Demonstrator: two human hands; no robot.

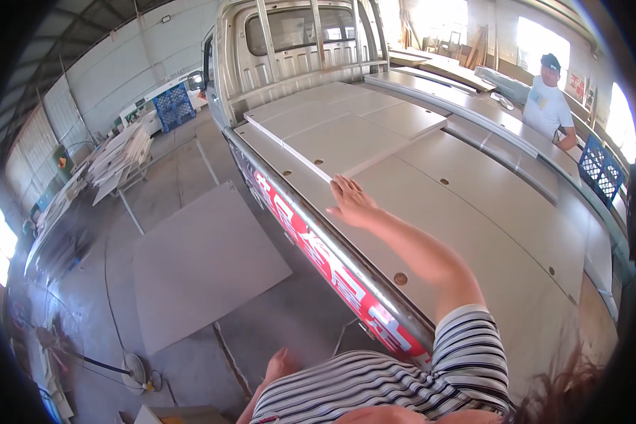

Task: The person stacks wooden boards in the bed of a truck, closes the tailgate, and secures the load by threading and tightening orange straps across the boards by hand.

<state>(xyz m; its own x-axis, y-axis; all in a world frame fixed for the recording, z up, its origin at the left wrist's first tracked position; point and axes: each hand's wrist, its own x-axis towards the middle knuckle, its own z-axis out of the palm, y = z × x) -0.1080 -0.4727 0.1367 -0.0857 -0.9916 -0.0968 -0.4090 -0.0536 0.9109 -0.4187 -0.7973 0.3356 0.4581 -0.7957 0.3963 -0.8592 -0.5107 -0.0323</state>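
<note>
My right hand (pixel 351 200) reaches out over the truck bed. Its fingers are stretched out and rest at the near corner of a stack of pale panels (pixel 346 138), beside the white edge. Beneath that stack lie wider pale panels (pixel 466 212) with small round hinge holes, spread flat over the bed. At my left side, low in the picture, hangs my left hand (pixel 279 365), away from the panels. It is small and soft in the picture, and its fingers do not show clearly.
The truck's metal side rail (pixel 332 261) runs between me and the panels. Left of it, a large grey board (pixel 201 261) lies low by the floor. Across the bed stands a person (pixel 548 106) in a white shirt, near a blue crate (pixel 601 169). Stacked boards (pixel 124 162) stand farther left.
</note>
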